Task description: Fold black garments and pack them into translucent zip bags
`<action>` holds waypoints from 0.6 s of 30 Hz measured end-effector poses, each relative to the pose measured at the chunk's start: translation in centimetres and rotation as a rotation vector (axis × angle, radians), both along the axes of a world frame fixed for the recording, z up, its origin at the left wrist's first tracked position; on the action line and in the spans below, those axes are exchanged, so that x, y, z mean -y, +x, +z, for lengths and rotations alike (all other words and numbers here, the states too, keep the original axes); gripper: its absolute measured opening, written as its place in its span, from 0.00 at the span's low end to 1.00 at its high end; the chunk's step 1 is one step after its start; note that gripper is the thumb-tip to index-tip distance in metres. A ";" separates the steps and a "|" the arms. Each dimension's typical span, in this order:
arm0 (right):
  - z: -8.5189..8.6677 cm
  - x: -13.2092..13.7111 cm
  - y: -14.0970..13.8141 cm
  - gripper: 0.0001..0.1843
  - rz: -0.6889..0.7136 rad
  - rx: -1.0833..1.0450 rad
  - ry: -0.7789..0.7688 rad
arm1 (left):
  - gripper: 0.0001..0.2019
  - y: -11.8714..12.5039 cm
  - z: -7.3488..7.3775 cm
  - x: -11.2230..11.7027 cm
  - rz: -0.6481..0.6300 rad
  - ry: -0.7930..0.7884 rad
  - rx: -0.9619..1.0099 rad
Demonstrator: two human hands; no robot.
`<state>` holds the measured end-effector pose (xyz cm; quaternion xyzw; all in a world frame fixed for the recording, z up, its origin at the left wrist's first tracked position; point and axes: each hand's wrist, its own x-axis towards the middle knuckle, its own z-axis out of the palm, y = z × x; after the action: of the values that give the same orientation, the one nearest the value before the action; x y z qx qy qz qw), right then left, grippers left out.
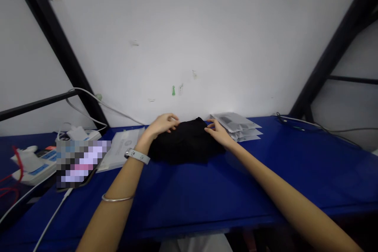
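Black crumpled fabric (186,141) on blue table (189,201) — left hand (161,125), right hand (217,132) at its edges, grip unclear.

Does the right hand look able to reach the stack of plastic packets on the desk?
Probably yes. The right hand sits at the edge of the black garment, right beside the stack of plastic packets, and nothing appears to stand between them on the blue table.

The person's got a white watch-style band (137,156) on the left wrist, dotted with little dark marks, lol, and a thin shiny metal bangle (117,198) further up the left forearm (118,216). The right forearm (289,193) is bare too, and some white clothing (195,245) shows at the bottom.
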<state>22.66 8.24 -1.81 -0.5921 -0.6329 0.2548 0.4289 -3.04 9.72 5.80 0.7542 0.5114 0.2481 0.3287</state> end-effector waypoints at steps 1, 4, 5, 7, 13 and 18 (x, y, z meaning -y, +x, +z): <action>0.1 0.0 0.0 0.25 -0.006 -0.005 0.003 | 0.13 -1.1 0.0 -0.3 0.114 0.040 -0.081; 0.2 0.1 -0.1 0.25 -0.013 -0.010 -0.002 | 0.12 -3.7 -0.9 -1.0 0.248 -0.070 -0.386; 0.2 0.1 -0.1 0.24 -0.015 -0.007 -0.007 | 0.14 -4.2 -1.4 -1.1 0.230 -0.143 -0.417; 0.1 0.1 -0.2 0.24 -0.012 0.006 -0.016 | 0.18 -4.5 -2.5 -1.2 0.177 -0.229 -0.380; 0.0 -0.1 0.0 0.23 -0.001 0.025 -0.008 | 0.23 -2.8 -4.8 -1.2 0.207 -0.033 -0.369; -0.3 -0.2 0.1 0.25 -0.001 0.036 0.014 | 0.14 -1.7 -3.0 -1.9 0.228 0.072 -0.456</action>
<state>22.75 8.44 -2.06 -0.5940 -0.6419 0.2395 0.4216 -4.78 11.58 2.76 0.7393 0.6450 0.1250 0.1476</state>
